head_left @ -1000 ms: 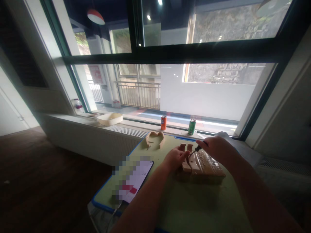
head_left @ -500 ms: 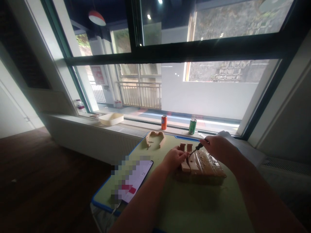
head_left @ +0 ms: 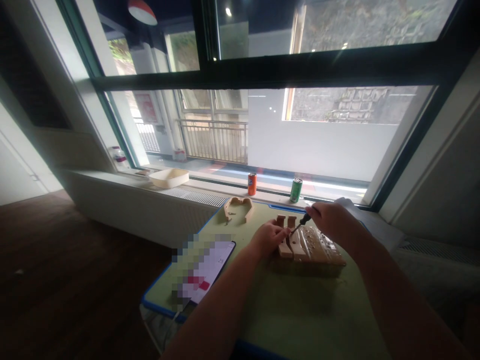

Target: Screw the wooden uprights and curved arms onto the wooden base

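Note:
My right hand (head_left: 329, 218) is closed round the dark handle of a screwdriver (head_left: 305, 219). Its thin shaft slants down to the left, and the tip ends by the fingers of my left hand (head_left: 268, 237). Those fingers are closed at the edge of a pale, curved wooden piece (head_left: 285, 252); any screw at the tip is too small to make out. A second curved wooden piece (head_left: 299, 251) lies alongside. Right of both is a flat brown block (head_left: 326, 255) with shiny clear plastic and several small bits on top.
An arched wooden part (head_left: 239, 203) and a few small metal pieces (head_left: 231, 213) lie at the table's back left. A phone (head_left: 210, 270) with a cable is at the left. On the sill stand an orange can (head_left: 252, 184), a green can (head_left: 296, 190) and a cream tray (head_left: 169, 179).
The whole view has shifted slightly, so things sit a little higher. Both hands keep the same hold, with the screwdriver still at the wooden pieces.

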The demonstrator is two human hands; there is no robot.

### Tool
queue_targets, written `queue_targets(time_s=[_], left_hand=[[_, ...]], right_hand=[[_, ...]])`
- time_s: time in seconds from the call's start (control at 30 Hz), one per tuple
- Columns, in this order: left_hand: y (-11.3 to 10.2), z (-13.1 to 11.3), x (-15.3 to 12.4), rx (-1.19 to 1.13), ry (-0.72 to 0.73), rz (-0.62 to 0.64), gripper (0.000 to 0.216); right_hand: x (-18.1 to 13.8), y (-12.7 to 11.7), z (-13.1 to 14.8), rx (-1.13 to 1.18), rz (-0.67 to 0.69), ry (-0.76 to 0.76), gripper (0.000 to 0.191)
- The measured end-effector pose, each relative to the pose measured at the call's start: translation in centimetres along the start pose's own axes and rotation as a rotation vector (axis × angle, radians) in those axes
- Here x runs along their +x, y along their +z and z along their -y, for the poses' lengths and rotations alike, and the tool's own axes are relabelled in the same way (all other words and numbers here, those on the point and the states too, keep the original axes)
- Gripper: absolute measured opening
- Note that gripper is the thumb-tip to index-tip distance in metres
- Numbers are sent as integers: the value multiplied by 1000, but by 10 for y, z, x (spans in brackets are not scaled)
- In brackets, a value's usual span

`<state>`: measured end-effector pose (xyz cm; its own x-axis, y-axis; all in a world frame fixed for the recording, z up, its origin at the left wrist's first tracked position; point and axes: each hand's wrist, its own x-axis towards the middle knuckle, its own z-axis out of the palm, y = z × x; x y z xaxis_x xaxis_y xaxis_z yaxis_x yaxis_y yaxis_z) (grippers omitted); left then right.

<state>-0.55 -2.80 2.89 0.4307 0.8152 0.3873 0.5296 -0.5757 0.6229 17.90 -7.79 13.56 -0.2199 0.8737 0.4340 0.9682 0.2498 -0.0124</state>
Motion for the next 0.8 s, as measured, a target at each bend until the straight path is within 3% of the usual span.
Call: queue_targets(time_s=[0.1, 0.23, 0.53, 0.63, 0.73, 0.8], left_hand=[[0, 1, 1, -10, 11, 16, 49], [0, 1, 2, -4, -6, 36, 46], [-3, -2, 0, 23, 0, 15, 52], [-2, -1, 0, 29, 14, 16, 51], [-1, 0, 0, 35, 9, 8, 49], [0, 0, 0, 33, -2, 7, 48]], right_hand=[[1, 2, 0, -81, -57, 30, 55], [1, 7, 5, 21, -116, 1, 40], [-3, 1, 9, 52, -3, 11, 41], [-3, -3, 7, -38, 21, 13, 50], [-1, -3, 7, -139, -10, 65, 58], [0, 0, 9, -107, -63, 83, 51]])
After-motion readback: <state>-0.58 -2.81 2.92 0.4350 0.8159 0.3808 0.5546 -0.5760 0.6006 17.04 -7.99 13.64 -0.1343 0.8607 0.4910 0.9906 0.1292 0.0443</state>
